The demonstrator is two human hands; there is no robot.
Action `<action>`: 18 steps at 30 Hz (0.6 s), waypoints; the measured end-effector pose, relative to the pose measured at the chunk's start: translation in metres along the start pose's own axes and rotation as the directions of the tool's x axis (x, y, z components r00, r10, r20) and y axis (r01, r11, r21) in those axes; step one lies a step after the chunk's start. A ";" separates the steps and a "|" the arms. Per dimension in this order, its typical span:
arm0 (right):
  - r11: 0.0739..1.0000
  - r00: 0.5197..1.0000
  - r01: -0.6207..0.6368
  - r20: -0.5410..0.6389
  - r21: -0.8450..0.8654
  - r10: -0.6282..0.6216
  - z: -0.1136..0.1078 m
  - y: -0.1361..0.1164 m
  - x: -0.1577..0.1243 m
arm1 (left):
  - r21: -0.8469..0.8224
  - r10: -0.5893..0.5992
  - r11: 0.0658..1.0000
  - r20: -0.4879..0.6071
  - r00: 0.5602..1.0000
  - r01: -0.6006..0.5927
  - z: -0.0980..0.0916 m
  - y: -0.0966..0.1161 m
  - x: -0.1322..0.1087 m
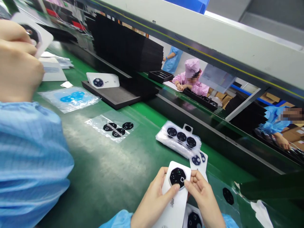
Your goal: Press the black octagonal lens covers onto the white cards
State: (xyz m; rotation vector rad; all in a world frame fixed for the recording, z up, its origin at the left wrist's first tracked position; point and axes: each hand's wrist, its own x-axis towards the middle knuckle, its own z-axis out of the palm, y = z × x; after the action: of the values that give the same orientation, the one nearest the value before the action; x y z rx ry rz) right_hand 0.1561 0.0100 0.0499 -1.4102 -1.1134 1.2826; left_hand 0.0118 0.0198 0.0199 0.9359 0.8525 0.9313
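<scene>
My left hand (155, 196) grips a white phone back cover (175, 205) with a black, many-sided camera plate (177, 177) near its top. The thumb rests at the plate's lower edge. My right hand (204, 193) pinches the cover's right edge, its thumb against the plate beside the lens ring. Below the right hand lies another white cover with a black camera plate (194, 220), partly cut off by the frame. Just beyond my right hand, a white piece with dark round camera parts (196, 160) is partly covered by a stack of clear bags with black plates (181, 136).
At left a co-worker's hand (16, 60) holds a white cover. A black tray (116, 98) carries another white cover (104, 80). Bags of black plates (117, 130) and blue pieces (71, 98) lie on the green table (99, 177). A long rail (213, 126) runs behind; people sit beyond it.
</scene>
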 end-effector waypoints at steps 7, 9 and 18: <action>0.997 0.998 0.057 -0.020 0.053 -0.056 0.010 0.014 -0.003 | -0.011 0.098 0.995 0.041 0.994 -0.097 0.001 -0.005 -0.002; 0.997 0.999 0.054 0.004 0.053 -0.054 0.009 0.020 -0.003 | 0.009 0.082 0.997 0.025 0.996 -0.082 0.001 -0.006 -0.004; 0.996 0.998 0.057 0.036 0.072 -0.060 0.004 0.017 -0.006 | -0.040 -0.038 0.998 0.023 0.999 0.039 0.000 0.001 -0.002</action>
State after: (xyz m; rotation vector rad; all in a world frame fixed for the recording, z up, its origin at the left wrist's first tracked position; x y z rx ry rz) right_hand 0.1522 0.0013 0.0340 -1.2970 -1.1158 1.2992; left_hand 0.0106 0.0184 0.0214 0.8910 0.8274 0.9002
